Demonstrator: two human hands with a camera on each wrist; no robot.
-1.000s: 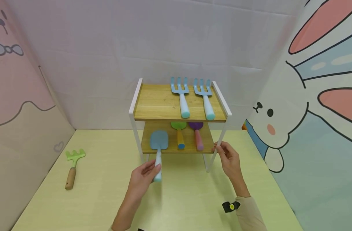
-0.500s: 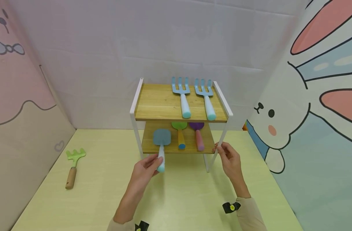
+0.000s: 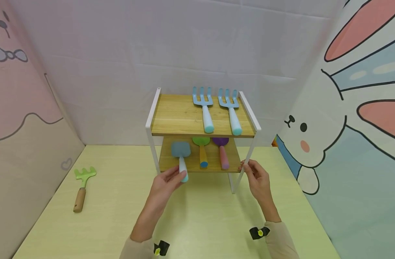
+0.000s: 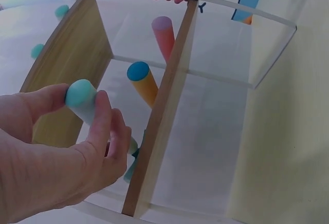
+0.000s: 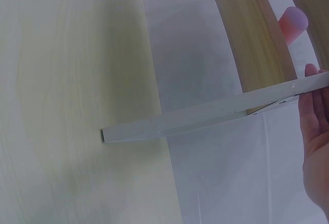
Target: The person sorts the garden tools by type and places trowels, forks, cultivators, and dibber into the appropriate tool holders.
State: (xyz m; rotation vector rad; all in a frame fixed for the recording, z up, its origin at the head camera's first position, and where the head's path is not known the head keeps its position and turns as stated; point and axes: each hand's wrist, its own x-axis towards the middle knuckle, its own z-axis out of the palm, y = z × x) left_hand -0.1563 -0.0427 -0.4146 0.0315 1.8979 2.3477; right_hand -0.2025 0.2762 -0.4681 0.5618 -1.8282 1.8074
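Note:
My left hand (image 3: 165,185) pinches the pale handle of a blue toy garden trowel (image 3: 180,149), its blade over the left part of the two-tier rack's lower shelf. In the left wrist view the thumb and fingers hold the handle's mint end (image 4: 81,94). On the right, my right hand (image 3: 258,181) grips the white front leg (image 5: 205,112) of the rack at lower-shelf height. Beside the blue trowel lie a green one with a yellow handle (image 3: 203,156) and a purple one with a pink handle (image 3: 224,157), their blades partly hidden by the upper shelf.
Two blue hand forks (image 3: 207,117) (image 3: 234,120) lie on the right half of the upper shelf (image 3: 174,115). A green hand rake with a wooden handle (image 3: 80,199) rests on the table (image 3: 119,216) at left. Cloth walls stand behind and at both sides.
My left hand has moved forward and slightly right, carrying the blue trowel farther in over the lower shelf. The right hand has stayed on the rack's leg.

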